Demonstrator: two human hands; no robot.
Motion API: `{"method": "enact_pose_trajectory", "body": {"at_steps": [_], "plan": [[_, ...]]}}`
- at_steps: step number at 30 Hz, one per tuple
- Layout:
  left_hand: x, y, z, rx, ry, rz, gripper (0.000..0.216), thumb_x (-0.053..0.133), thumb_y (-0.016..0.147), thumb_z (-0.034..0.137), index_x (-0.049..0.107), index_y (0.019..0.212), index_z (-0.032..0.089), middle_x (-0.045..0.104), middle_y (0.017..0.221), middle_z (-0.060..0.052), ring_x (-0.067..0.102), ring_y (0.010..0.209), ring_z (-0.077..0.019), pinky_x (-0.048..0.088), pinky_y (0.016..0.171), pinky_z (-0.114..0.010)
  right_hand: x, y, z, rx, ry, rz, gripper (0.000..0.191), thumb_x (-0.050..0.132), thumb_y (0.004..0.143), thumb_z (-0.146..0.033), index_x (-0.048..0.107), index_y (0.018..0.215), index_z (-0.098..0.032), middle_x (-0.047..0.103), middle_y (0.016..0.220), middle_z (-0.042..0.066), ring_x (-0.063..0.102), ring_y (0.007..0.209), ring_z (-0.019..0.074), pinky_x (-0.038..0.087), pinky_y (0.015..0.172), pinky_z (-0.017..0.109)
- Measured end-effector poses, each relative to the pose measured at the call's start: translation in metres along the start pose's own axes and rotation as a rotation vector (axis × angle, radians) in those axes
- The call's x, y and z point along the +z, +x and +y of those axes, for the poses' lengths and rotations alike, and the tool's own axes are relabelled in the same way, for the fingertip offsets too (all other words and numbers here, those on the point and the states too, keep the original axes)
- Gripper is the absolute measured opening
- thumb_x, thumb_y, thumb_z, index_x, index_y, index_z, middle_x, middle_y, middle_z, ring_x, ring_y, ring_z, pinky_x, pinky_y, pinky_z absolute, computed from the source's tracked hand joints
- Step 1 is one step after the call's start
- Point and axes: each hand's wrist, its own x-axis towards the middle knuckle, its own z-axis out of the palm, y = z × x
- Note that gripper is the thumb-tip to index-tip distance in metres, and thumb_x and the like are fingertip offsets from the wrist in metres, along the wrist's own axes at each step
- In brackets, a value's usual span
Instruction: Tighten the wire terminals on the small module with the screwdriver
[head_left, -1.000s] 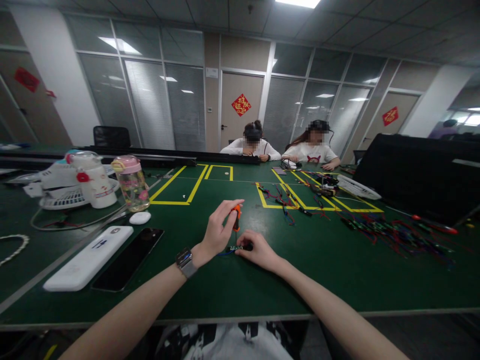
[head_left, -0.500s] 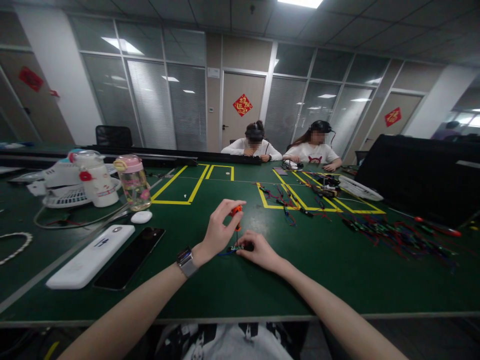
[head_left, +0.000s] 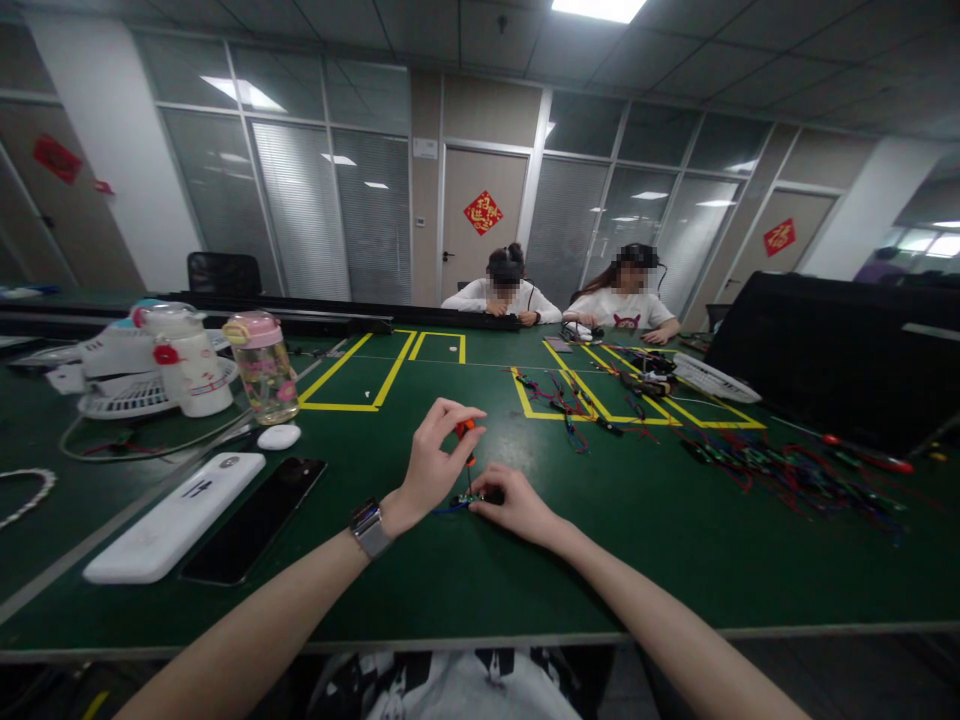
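Note:
My left hand (head_left: 433, 452), with a watch (head_left: 369, 527) on its wrist, is closed around the orange handle of a screwdriver (head_left: 466, 428). The screwdriver stands nearly upright, its thin shaft reaching down to a small green circuit board (head_left: 466, 499) on the green table. My right hand (head_left: 514, 503) rests on the tabletop and pinches the board's right side, where a dark part shows between the fingers. Blue wire (head_left: 448, 509) trails from the board's left. The exact spot where the tip meets the board is too small to make out.
Left lie a white power bank (head_left: 172, 515), a black phone (head_left: 255, 520) and a white case (head_left: 279, 438), with bottles (head_left: 264, 375) behind. Wired boards (head_left: 787, 475) are heaped at right before a black monitor (head_left: 832, 360). Two people (head_left: 506, 290) sit opposite.
The whole view has shifted slightly. Both hands keep their places at the board, and the screwdriver stays upright in my left hand.

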Motion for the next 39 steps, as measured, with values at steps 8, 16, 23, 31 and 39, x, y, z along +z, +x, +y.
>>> {"method": "enact_pose_trajectory", "body": {"at_steps": [8, 16, 23, 31, 39], "plan": [[0.0018, -0.0012, 0.0014, -0.114, -0.201, -0.143, 0.03, 0.041, 0.101, 0.023, 0.057, 0.127, 0.022, 0.062, 0.119, -0.008, 0.064, 0.103, -0.018, 0.053, 0.088, -0.033, -0.0013, -0.0008, -0.0012, -0.015, 0.014, 0.003, 0.012, 0.074, 0.072, -0.009, 0.072, 0.081, -0.016, 0.06, 0.077, 0.001, 0.057, 0.073, 0.015, 0.045, 0.07, 0.027], [-0.0012, 0.0015, -0.0009, -0.075, -0.011, -0.006, 0.014, 0.065, 0.088, 0.023, 0.068, 0.102, 0.021, 0.059, 0.089, -0.002, 0.059, 0.081, -0.0156, 0.051, 0.074, -0.028, -0.0004, 0.0, 0.0014, -0.01, -0.013, -0.006, 0.012, 0.074, 0.073, -0.011, 0.073, 0.083, -0.015, 0.059, 0.078, 0.002, 0.056, 0.073, 0.0153, 0.044, 0.069, 0.027], [-0.0005, 0.0024, -0.0013, -0.171, -0.264, -0.163, 0.033, 0.039, 0.102, 0.025, 0.054, 0.131, 0.022, 0.061, 0.119, -0.009, 0.067, 0.094, -0.0161, 0.055, 0.084, -0.031, 0.002, 0.0, 0.0058, -0.03, -0.028, 0.003, 0.011, 0.075, 0.074, -0.014, 0.074, 0.084, -0.017, 0.062, 0.08, 0.003, 0.057, 0.076, 0.0156, 0.044, 0.073, 0.028], [-0.0001, 0.0004, -0.0019, -0.162, -0.143, -0.079, 0.017, 0.055, 0.095, 0.026, 0.062, 0.11, 0.02, 0.058, 0.096, -0.004, 0.063, 0.077, -0.0133, 0.055, 0.071, -0.027, 0.0022, -0.0004, 0.005, -0.016, -0.097, 0.008, 0.011, 0.076, 0.075, -0.017, 0.074, 0.085, -0.017, 0.061, 0.079, 0.002, 0.055, 0.077, 0.0167, 0.042, 0.075, 0.031], [0.0008, -0.0001, 0.0017, -0.158, -0.198, -0.163, 0.028, 0.043, 0.1, 0.027, 0.058, 0.123, 0.022, 0.062, 0.109, -0.007, 0.065, 0.088, -0.0161, 0.055, 0.078, -0.03, 0.0016, -0.0006, 0.0049, -0.047, -0.112, 0.009, 0.01, 0.076, 0.075, -0.018, 0.072, 0.084, -0.018, 0.061, 0.078, 0.002, 0.056, 0.078, 0.0168, 0.042, 0.076, 0.031]]}}
